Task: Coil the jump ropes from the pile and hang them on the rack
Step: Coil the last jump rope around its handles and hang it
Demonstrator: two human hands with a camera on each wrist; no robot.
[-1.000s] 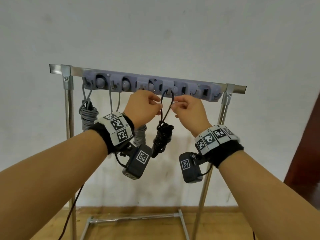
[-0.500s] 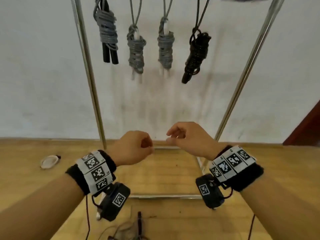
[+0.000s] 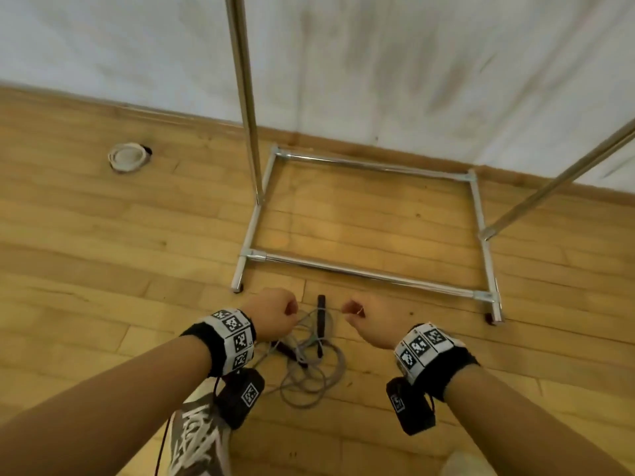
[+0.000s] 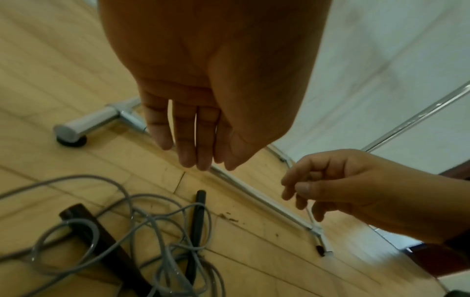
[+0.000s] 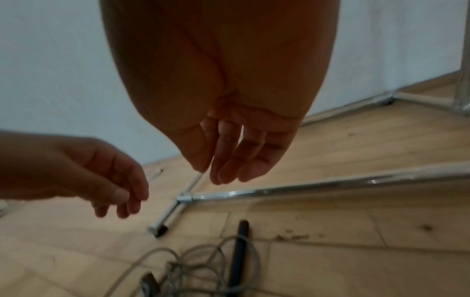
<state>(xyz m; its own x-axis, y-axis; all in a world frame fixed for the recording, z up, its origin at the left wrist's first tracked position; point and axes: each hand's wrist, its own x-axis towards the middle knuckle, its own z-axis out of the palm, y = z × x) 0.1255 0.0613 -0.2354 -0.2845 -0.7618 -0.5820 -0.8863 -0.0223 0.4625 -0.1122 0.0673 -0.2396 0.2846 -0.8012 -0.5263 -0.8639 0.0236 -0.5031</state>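
Left hand (image 3: 273, 312) and right hand (image 3: 369, 319) loosely curled, empty, above tangled grey jump rope (image 3: 311, 369); no legible writing

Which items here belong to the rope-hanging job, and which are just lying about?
Job: grey jump rope tangled on the floor with its black handles; metal rack; both empty hands.
Lying about: white round object near the wall; shoe.

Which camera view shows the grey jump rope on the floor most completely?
The head view: the whole grey jump rope lies loose on the wooden floor between both wrists, with its black handles. The left wrist view shows the tangle closer but cut off at the frame edge; the right wrist view shows only its upper loops and one handle.
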